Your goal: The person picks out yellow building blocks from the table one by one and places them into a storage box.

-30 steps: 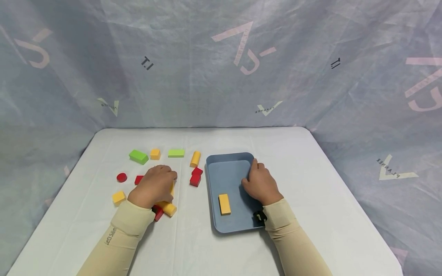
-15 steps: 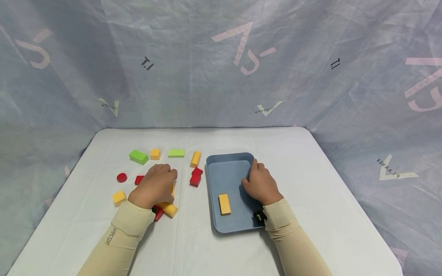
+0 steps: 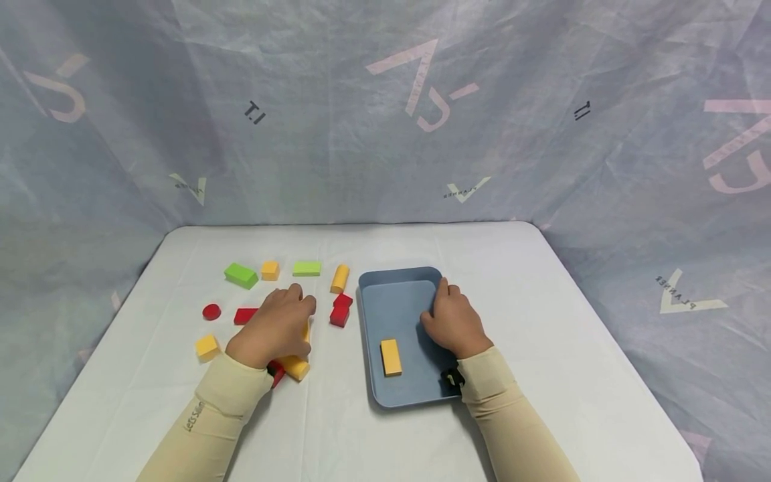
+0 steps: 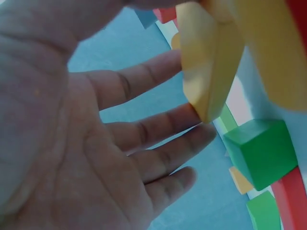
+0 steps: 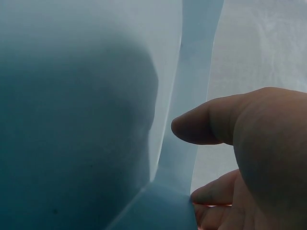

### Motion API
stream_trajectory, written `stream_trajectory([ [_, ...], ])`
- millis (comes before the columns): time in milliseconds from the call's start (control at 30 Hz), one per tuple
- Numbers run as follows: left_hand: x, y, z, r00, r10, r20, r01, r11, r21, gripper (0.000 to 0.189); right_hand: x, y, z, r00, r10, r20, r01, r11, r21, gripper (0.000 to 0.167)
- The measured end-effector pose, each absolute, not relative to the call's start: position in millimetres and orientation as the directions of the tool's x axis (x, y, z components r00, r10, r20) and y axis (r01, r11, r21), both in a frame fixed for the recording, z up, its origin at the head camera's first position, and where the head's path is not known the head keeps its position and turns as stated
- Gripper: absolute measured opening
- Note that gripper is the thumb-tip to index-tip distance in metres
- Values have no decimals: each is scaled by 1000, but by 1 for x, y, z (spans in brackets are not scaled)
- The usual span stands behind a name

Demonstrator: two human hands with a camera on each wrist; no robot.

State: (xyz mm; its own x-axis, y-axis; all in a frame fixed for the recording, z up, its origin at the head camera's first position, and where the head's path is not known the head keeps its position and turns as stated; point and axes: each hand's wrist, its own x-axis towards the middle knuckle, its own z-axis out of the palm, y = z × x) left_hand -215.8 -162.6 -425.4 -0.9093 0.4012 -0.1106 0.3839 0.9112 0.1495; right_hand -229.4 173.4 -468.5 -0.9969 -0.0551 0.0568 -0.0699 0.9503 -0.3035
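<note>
we have one yellow block [image 3: 391, 357] in the blue-gray tray [image 3: 397, 308], whose right wall [image 5: 194, 72] our right hand [image 3: 454, 323] grips, while our left hand [image 3: 274, 327], fingers [image 4: 158, 125] spread, pinches a second yellow block [image 4: 206, 72] outside, and red pieces [image 3: 340, 316], green pieces [image 3: 241, 275] and more yellow pieces [image 3: 207, 347] lie on the table [image 3: 542, 321].

Head: high, 6 o'clock, facing 12, downward. Left wrist: close, palm-side; shares held yellow block [image 4: 206, 62] with head. Right wrist: close; shares tray [image 5: 194, 72], 3 o'clock wall.
</note>
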Motion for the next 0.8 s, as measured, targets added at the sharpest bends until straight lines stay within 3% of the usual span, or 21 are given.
stream_trajectory([
  [533,-212,-145,-406,-915,400,-61,384,906,178,53,-229,173,-468,-998,-48,36,-57,949,-311,81],
  [800,-209,-135,-398,-907,419,-34,409,898,161,62,-228,174,-468,-998,-53,41,-63,948,-311,81],
])
